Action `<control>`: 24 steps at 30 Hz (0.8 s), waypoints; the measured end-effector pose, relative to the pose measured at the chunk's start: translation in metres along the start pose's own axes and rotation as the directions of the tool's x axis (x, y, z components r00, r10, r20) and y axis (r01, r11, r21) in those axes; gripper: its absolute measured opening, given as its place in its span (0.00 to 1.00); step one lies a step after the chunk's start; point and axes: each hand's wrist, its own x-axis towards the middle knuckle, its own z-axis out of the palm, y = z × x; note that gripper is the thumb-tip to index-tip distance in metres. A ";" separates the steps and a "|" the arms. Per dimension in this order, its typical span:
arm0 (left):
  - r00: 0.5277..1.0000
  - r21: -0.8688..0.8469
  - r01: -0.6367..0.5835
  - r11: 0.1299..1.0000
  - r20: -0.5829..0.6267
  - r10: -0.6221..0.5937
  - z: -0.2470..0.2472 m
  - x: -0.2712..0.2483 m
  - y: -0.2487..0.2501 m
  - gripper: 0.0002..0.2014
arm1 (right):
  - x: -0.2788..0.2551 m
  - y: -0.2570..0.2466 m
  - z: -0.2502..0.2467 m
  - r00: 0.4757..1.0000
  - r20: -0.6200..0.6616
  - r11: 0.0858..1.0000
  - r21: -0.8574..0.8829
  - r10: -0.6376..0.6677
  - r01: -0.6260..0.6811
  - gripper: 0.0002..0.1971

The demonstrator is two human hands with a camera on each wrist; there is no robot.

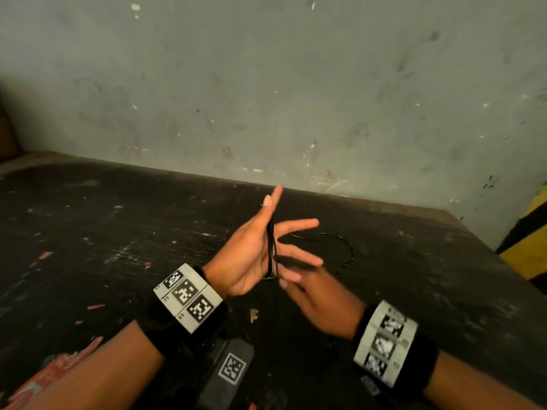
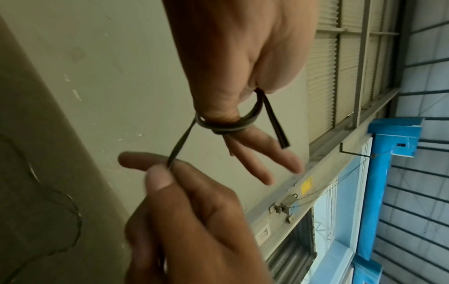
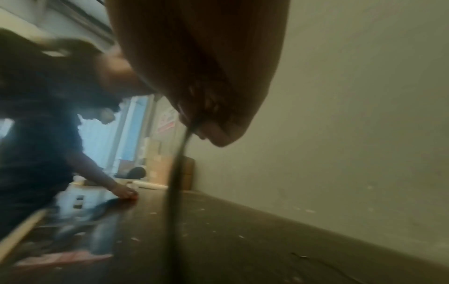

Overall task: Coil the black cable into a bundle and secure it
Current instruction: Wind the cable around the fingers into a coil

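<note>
Round left hand [image 2: 233,57], fingers straight and thumb apparently trapping the end, wind black cable [image 2: 226,127] snugly, keeping right hand [image 2: 192,215] pinch taut.

A dark, nearly black counter [image 1: 118,232] fills the lower part of the head view, its top scratched and flecked with pale and reddish chips. It butts straight against a grey-green wall [image 1: 266,84] that is scuffed and dotted with small white nicks. At the far right a yellow-and-black striped surface [image 1: 527,255] stands past the counter's end. The left wrist view shows louvred panels [image 2: 323,76] in a grey frame, a bright blue post [image 2: 379,192] and dark horizontal bars [image 2: 425,217], with daylight behind. In the blurred right wrist view, cardboard boxes [image 3: 167,167] stand against the wall beside a bright window [image 3: 131,123]. Indoors the light is dim and flat.
</note>
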 end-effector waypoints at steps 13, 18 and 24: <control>0.985 0.363 0.088 0.928 -0.172 -0.026 -0.020 0.003 -0.011 0.28 | -0.013 -0.061 -0.059 0.986 0.168 0.989 -0.145 0.011 0.014 0.08; 0.971 0.402 0.218 0.889 0.007 -0.241 -0.021 -0.007 -0.020 0.28 | 0.007 -0.048 -0.102 0.977 0.215 0.989 -0.145 0.003 0.029 0.07; 0.928 0.438 0.253 0.863 0.144 -0.345 -0.012 -0.011 -0.024 0.28 | 0.029 -0.033 -0.141 0.986 0.149 0.987 -0.130 -0.074 0.093 0.05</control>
